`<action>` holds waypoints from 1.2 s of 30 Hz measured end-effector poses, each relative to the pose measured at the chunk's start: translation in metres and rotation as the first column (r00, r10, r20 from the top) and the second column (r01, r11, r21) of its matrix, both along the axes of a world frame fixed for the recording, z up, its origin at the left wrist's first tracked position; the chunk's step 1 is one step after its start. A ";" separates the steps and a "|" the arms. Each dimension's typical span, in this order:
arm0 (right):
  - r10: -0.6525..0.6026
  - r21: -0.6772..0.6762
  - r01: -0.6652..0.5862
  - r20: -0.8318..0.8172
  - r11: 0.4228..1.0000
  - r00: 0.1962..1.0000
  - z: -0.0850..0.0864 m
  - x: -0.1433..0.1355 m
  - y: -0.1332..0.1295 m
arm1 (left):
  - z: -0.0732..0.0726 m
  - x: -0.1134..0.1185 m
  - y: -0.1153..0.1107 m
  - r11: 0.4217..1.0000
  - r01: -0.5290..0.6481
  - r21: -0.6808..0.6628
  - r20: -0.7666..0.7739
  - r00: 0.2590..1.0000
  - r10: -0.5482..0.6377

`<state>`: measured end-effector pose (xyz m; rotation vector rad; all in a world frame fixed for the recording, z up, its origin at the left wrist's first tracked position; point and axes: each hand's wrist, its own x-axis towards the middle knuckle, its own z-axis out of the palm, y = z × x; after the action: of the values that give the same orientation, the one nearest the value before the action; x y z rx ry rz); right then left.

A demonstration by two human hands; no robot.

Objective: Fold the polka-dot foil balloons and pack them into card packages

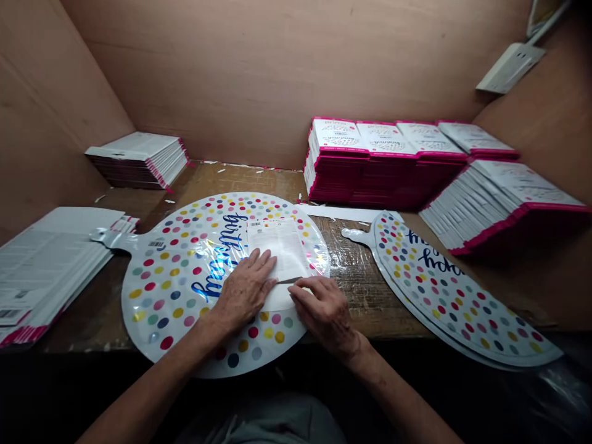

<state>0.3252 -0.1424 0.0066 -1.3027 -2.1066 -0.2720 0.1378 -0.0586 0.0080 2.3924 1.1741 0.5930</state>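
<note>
A flat round foil balloon with coloured dots and blue "birthday" lettering lies on the workbench, its tail pointing left. On it rests a white printed card. My left hand presses flat on the card and balloon, fingers stretched out. Close beside its thumb, my right hand is closed in a pinch at the card's lower part. A thin dark sliver shows between both hands; whether it is a gap, an edge or a tool I cannot tell. What the right fingertips grip is hidden.
Half-round, dotted foil balloons lie at right, overhanging the front edge. Pink-edged card packs stand at the back, with another stack at right. More cards sit back left, and a card pile lies at left. Wooden walls enclose the bench.
</note>
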 end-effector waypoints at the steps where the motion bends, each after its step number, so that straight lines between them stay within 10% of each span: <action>1: 0.003 -0.022 -0.003 0.026 1.000 1.000 -0.001 0.003 0.003 | -0.005 0.003 -0.004 1.000 0.025 -0.011 -0.027 0.999 -0.025; 21: 0.142 -0.309 -0.009 0.409 0.951 0.902 0.002 -0.011 0.019 | -0.010 0.005 -0.029 0.998 0.034 -0.054 0.011 0.999 -0.033; 27: 0.267 -0.419 -0.114 0.329 0.901 0.906 0.014 0.031 -0.033 | -0.012 0.016 -0.034 0.995 0.083 -0.051 0.014 0.996 -0.083; 36: 0.113 -0.044 -0.107 0.167 0.993 0.979 -0.014 0.042 -0.067 | -0.014 0.012 -0.035 0.995 0.096 0.025 0.155 0.983 -0.099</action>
<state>0.3677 -0.2095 -0.0077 -1.2141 -2.3275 -0.3095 0.1493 -0.0935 -0.0064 2.3544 0.9833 0.7468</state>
